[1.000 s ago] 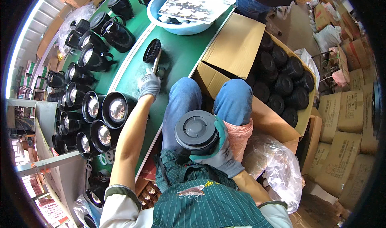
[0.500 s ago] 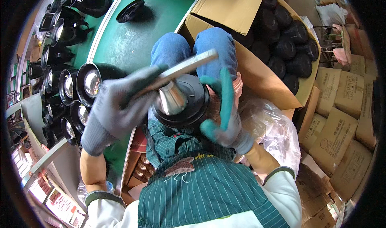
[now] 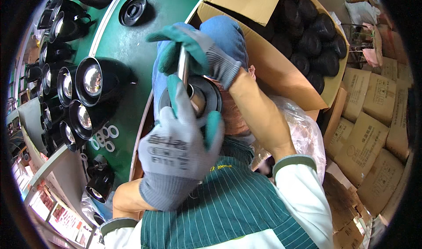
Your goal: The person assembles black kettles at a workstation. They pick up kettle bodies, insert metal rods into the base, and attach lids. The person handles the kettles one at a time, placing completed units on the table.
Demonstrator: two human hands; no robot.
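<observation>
A black round lid-like part (image 3: pixel 214 93) rests across my lap, with a metal tool on it: a flat bar (image 3: pixel 183 66) and a flared silver cone (image 3: pixel 197 103). Gloved in grey and teal, my right hand (image 3: pixel 204 55) wraps round the far end of the bar, some of its fingers extended to the left. My left hand (image 3: pixel 178 156) lies over the near end, index finger stretched along the bar. Its thumb is held apart, beside the cone at the black part's near rim. The left hand's other fingers and the bar's near end are hidden under the glove.
Black cups with shiny metal interiors (image 3: pixel 93 79) crowd the green table (image 3: pixel 132 42) at left. White rings (image 3: pixel 105 137) lie nearer, another black round part (image 3: pixel 132 10) farther off. At right stands an open carton (image 3: pixel 281 75) of black parts, beside clear plastic (image 3: pixel 299 130) and stacked boxes (image 3: pixel 365 143).
My right hand has moved left and up onto the bar's far end. The bar has swung from slanting rightward to pointing away from me. My left hand has shifted right and nearer.
</observation>
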